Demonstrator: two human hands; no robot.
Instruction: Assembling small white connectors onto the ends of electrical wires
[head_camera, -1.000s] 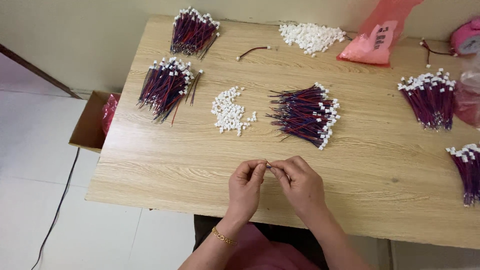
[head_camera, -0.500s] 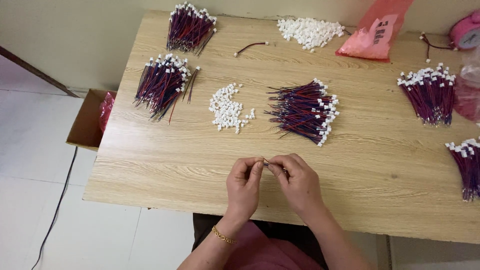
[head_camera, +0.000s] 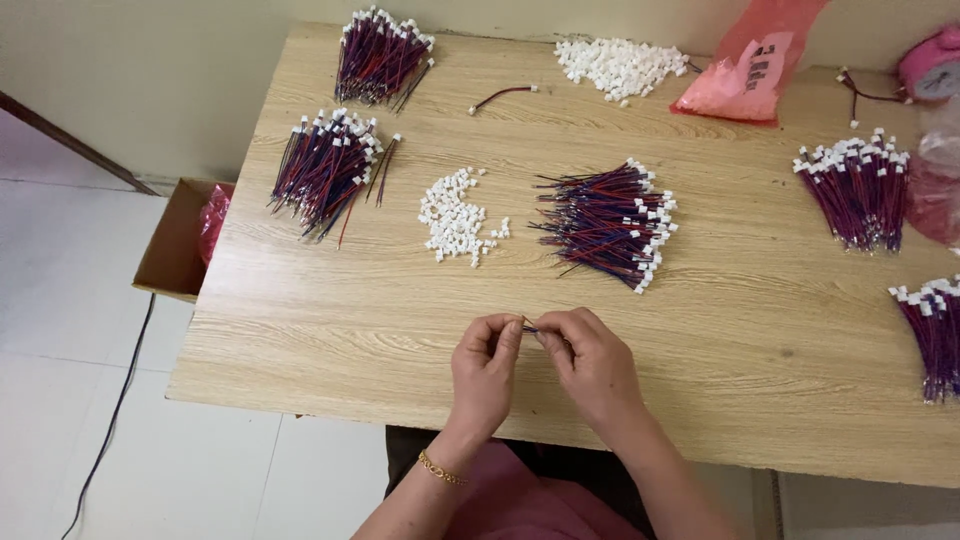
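Both hands meet over the near edge of the wooden table (head_camera: 330, 330). The left hand (head_camera: 482, 375) has thumb and forefinger pressed together at the tips, apparently on a small white piece, though it is too small to make out with certainty. The right hand (head_camera: 590, 365) pinches the end of a thin wire (head_camera: 530, 327), of which only a short dark stub shows between the two hands; the rest is hidden inside the curled fingers. The fingertips of the two hands nearly touch, a close pinch suited to lining up very small parts.

Stock lies in an arc just beyond the hands. A loose heap of white connectors (head_camera: 455, 218) sits ahead and slightly left, and a bundle of red and blue wires (head_camera: 605, 225), white caps at its right end, lies directly ahead. Further bundles with white caps rest at the left (head_camera: 325, 170), the far left corner (head_camera: 380, 55), the right (head_camera: 860, 190) and the right edge (head_camera: 930, 330). A second pile of connectors (head_camera: 620, 65) and a pink plastic bag (head_camera: 750, 65) lie at the far side, with one single wire (head_camera: 500, 95) lying apart between the piles. A cardboard box (head_camera: 175, 245) stands on the floor at the left.

Nothing lies between the hands and the nearest heaps.
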